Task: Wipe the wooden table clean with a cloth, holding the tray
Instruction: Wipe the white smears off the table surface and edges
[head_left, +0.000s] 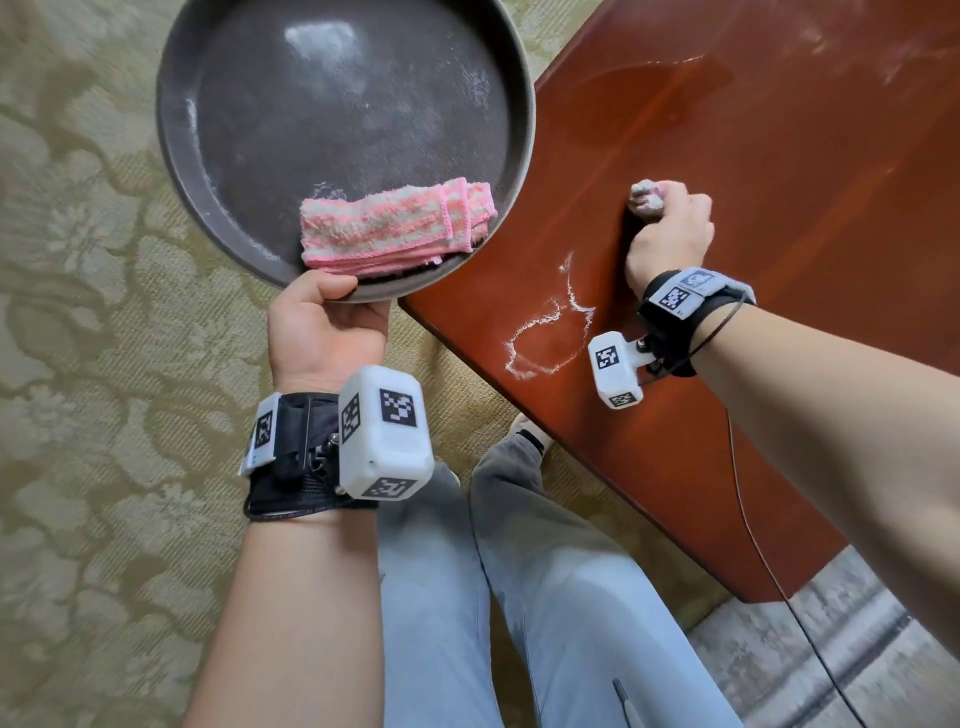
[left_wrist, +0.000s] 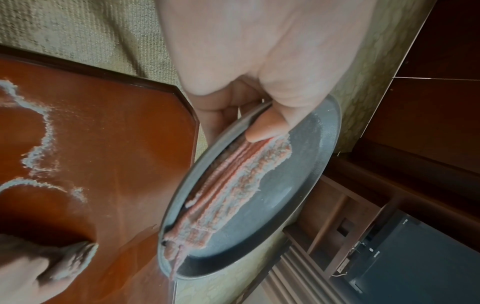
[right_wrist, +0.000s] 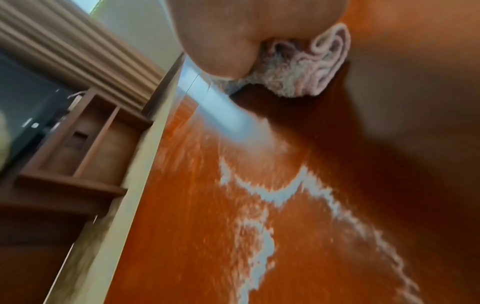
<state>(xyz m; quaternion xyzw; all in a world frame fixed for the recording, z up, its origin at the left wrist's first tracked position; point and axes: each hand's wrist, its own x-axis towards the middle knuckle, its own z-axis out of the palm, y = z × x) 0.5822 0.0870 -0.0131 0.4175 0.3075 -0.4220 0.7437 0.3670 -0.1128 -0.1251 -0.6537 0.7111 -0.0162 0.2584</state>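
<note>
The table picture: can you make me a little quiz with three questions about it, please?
1. True or false: the left hand holds the round tray by its rim.
2. Which thing lies on the tray? A) a folded pink cloth B) a spoon C) a cup
3. Fill the gap: the right hand presses a bunched cloth on the wooden ____, near a trail of white powder.

Key: 1 true; 2 A; 3 table.
</note>
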